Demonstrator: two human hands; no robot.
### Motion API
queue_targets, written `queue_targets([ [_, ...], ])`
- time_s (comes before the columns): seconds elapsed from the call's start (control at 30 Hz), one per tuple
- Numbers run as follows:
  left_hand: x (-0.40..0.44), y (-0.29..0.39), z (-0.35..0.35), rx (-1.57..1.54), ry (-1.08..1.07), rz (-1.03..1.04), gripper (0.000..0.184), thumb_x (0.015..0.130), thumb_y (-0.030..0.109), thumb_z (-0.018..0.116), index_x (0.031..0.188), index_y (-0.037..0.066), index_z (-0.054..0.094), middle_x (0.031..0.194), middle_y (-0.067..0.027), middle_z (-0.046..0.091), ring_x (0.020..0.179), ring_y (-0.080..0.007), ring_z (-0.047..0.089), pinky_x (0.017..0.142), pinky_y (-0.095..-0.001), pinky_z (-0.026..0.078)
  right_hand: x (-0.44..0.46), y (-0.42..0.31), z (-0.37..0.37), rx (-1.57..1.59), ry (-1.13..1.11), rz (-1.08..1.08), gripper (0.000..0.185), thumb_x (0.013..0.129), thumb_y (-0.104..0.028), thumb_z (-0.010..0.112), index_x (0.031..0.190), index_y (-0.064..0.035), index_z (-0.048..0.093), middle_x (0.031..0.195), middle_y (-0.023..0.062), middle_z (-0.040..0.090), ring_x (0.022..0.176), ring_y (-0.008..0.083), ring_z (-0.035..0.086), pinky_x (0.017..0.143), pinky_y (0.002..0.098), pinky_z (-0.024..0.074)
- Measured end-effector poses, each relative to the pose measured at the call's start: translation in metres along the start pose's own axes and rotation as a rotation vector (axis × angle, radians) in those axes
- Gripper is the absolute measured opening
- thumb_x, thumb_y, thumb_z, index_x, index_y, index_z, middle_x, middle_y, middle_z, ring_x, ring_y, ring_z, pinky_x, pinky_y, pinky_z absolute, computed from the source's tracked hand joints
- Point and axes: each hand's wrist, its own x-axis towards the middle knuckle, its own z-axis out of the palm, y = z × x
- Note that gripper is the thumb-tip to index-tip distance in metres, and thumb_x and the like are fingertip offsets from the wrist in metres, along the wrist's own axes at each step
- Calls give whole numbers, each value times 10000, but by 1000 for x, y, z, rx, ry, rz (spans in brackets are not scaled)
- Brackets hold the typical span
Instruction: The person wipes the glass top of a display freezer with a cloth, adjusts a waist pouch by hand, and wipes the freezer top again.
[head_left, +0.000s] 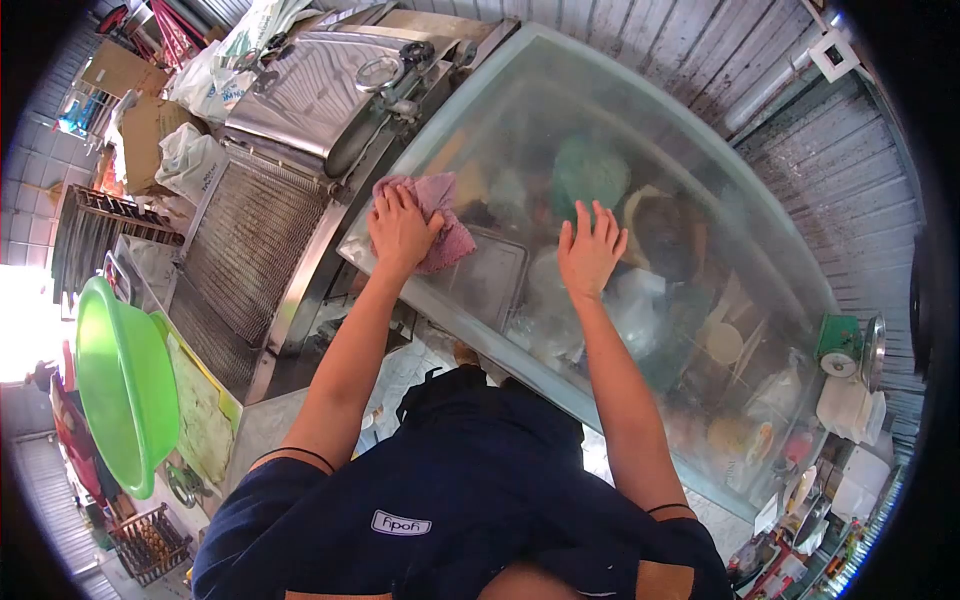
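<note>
A crumpled pink cloth [455, 240] lies on the left end of a large clear-topped case [640, 110]. My left hand [400, 225] presses on this cloth, its fingers bent over the fabric. Over the middle of the clear top is my right hand [592, 250], with fingers spread and nothing in them; whether it touches the surface I cannot tell. Through the cloudy top a green bundle [590, 175], a shallow tray [490, 280] and several bags show blurred.
To the left stands a metal machine with a ribbed bed [250, 240] and a steel cover [330, 90]. A bright green basin [125, 390] is tilted at the far left. A green scale [840, 347] stands at the case's right end, against a corrugated wall [700, 40].
</note>
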Motion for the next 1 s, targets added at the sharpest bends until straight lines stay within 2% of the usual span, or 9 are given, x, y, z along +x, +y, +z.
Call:
queue_targets([
  [0.1,0,-1,2,-16,1,-2,827,835,534,652,1414,-30,474,1416,-201,507,1294,-361,489,1019,-497,415,0,1,0,-9,-1,5,407,946,-322,603,1328,-183,594,1407,60,516,1340,293,455,1145,591,273],
  [0.17,-11,-4,5,-52,55,50,821,821,531,668,1391,-38,504,1411,-217,504,1197,-352,518,1008,-460,404,0,0,-1,8,-7,11,405,946,-317,603,1326,-180,596,1410,60,515,1339,294,455,1146,592,268],
  [0.27,-35,2,0,-37,86,130,792,826,510,671,1379,-35,514,1413,-215,506,1173,-347,525,993,-449,411,0,0,-1,1,-3,13,404,946,-315,602,1326,-179,597,1410,59,515,1338,295,456,1147,592,266],
  [0.4,-50,12,-4,-9,83,168,798,816,526,670,1362,-39,533,1434,-205,498,1193,-337,522,985,-457,413,1,-1,-2,0,-5,8,407,946,-315,602,1328,-176,595,1411,62,514,1341,295,453,1147,591,267],
  [0.53,-21,12,-3,-21,76,153,807,816,539,669,1362,-40,533,1418,-198,507,1233,-335,508,995,-461,409,0,-1,-2,4,-15,8,407,947,-315,604,1329,-177,594,1415,68,514,1351,295,443,1148,589,267],
  [0.6,-5,16,-4,-58,-24,112,813,817,545,670,1361,-43,534,1399,-199,515,1268,-340,490,1013,-464,404,-1,-1,-1,6,-12,11,406,947,-314,603,1330,-178,593,1418,70,513,1355,295,439,1148,588,266],
  [0.73,-6,18,6,-50,60,106,786,829,535,666,1343,-48,543,1371,-203,525,1268,-343,488,1022,-466,402,-1,0,-1,12,-20,12,407,946,-315,605,1331,-183,592,1429,69,505,1361,295,434,1153,590,262],
  [0.9,-39,28,3,-16,123,243,747,840,492,659,1341,-51,546,1379,-209,520,1223,-340,501,1022,-463,403,0,-2,0,4,-10,25,407,943,-313,608,1328,-184,593,1417,66,510,1354,294,438,1151,597,264],
  [1.0,-31,31,4,-54,75,238,754,833,483,658,1362,-40,543,1418,-205,499,1205,-339,503,1032,-466,396,-1,0,-1,-15,-16,22,404,938,-312,611,1321,-183,596,1403,63,517,1347,294,443,1147,598,270],
])
